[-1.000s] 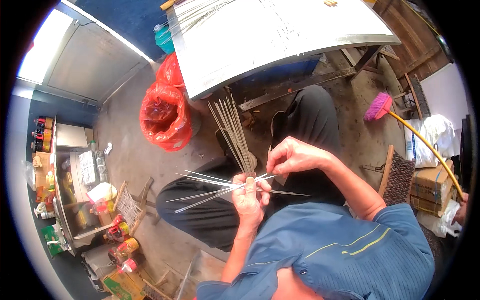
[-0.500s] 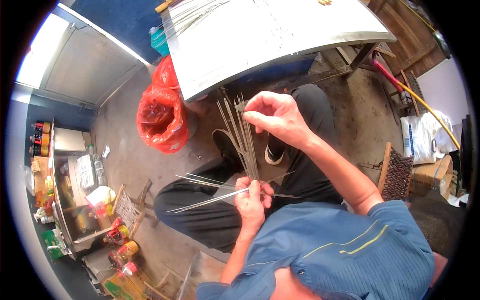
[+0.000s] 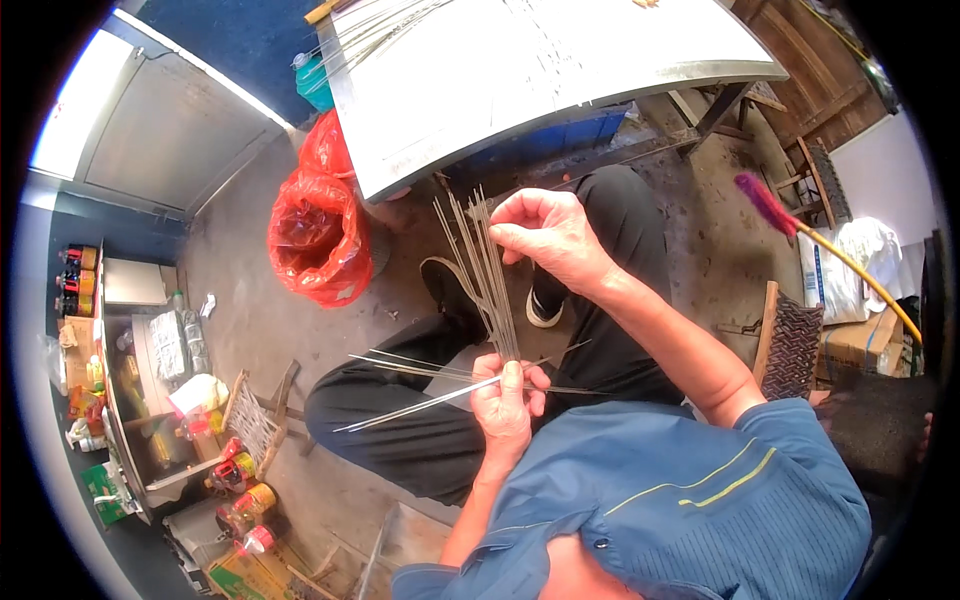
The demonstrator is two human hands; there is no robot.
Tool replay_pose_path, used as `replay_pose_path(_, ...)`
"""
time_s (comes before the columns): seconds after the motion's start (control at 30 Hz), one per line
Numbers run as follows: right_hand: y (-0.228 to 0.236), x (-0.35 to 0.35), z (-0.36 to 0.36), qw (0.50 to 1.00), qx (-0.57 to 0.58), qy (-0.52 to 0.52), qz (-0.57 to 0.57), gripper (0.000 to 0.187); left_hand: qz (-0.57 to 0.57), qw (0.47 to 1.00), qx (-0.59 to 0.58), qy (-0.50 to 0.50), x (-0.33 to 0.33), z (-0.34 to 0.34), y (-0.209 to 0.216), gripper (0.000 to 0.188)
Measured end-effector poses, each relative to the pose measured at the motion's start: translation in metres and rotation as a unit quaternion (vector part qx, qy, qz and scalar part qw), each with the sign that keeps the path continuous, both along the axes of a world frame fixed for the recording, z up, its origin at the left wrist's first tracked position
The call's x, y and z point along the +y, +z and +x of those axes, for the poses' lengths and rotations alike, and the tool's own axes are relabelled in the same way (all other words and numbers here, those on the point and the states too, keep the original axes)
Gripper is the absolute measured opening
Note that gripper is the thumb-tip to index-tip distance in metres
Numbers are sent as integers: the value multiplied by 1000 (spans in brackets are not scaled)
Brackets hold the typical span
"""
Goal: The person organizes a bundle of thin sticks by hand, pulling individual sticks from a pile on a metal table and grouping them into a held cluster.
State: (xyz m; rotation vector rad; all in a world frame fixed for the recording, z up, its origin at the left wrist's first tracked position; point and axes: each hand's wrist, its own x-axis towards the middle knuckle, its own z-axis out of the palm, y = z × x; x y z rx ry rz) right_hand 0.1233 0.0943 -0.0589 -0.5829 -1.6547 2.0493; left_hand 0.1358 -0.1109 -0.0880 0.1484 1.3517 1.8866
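My left hand (image 3: 502,398) is closed around the lower end of a bundle of thin greyish rods (image 3: 490,290), which fan upward and away over my lap. Several more thin rods (image 3: 420,403) lie crosswise through the same grip and stick out to both sides. At the bundle's upper right edge, my right hand (image 3: 555,238) is closed in a pinch, thumb against forefinger. Its fingertips touch the outermost rod there; the exact contact is too fine to make out clearly.
A white-topped table (image 3: 450,110) stands ahead, with loose rods (image 3: 385,35) at its far left. Beside it is a bin with a red bag (image 3: 318,240). Bottles (image 3: 245,510) and a shelf (image 3: 130,350) line the left. A yellow stick with a purple fuzzy head (image 3: 850,255) and a woven chair (image 3: 795,345) are right.
The purple-headed stick at the right has swung down toward me. My hands and the rods keep nearly the same pose; the view has shifted slightly.
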Motion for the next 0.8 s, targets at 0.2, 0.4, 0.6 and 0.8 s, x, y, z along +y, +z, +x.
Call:
replay_pose_path(0.2,1,2,-5,996,8,-2,-88,12,-1,1000,-5,1,-1,0,0,12)
replay_pose_path(0.4,3,4,-4,991,-10,-6,-136,10,8,1000,-17,11,0,1,-1,12)
replay_pose_path(0.6,-3,10,-3,981,-13,4,-191,9,6,1000,-22,17,1,1,0,12)
replay_pose_path(0.8,-9,9,-5,980,-8,7,-197,8,10,1000,-22,19,0,2,-3,12)
